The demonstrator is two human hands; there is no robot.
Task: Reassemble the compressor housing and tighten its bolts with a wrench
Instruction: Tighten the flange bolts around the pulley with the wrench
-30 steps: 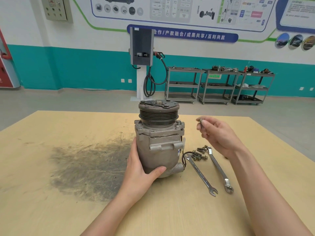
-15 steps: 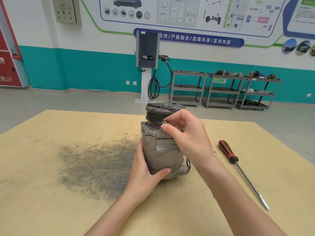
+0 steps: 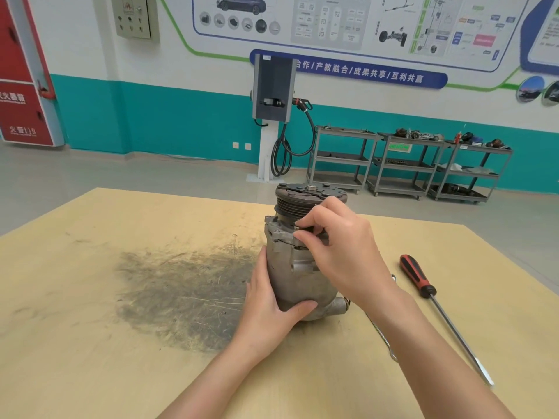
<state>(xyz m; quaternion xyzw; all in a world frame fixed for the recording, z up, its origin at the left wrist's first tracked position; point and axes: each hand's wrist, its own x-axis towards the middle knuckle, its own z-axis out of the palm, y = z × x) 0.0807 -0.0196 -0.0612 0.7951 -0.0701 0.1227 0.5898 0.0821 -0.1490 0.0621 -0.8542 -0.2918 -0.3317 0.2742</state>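
A grey metal compressor (image 3: 298, 267) stands upright on the wooden table (image 3: 90, 297), its black grooved pulley (image 3: 295, 201) on top. My left hand (image 3: 269, 303) grips the lower left of the housing, thumb across its front. My right hand (image 3: 338, 246) is at the housing's upper flange just under the pulley, with thumb and forefinger pinching a small bolt there; the bolt itself is almost hidden by the fingers. A sliver of a wrench (image 3: 390, 349) shows beside my right forearm, which hides the other wrench and the loose bolts.
A red-and-black-handled screwdriver (image 3: 435, 306) lies on the table to the right, tip toward me. A dark grey smear (image 3: 187, 285) covers the tabletop left of the compressor. Beyond the table stand a charging post and grey shelf carts along the wall.
My right hand carried the bolt from the right side over to the compressor's upper flange and lowered it there. The view shifted, revealing the screwdriver. My left hand kept its grip.
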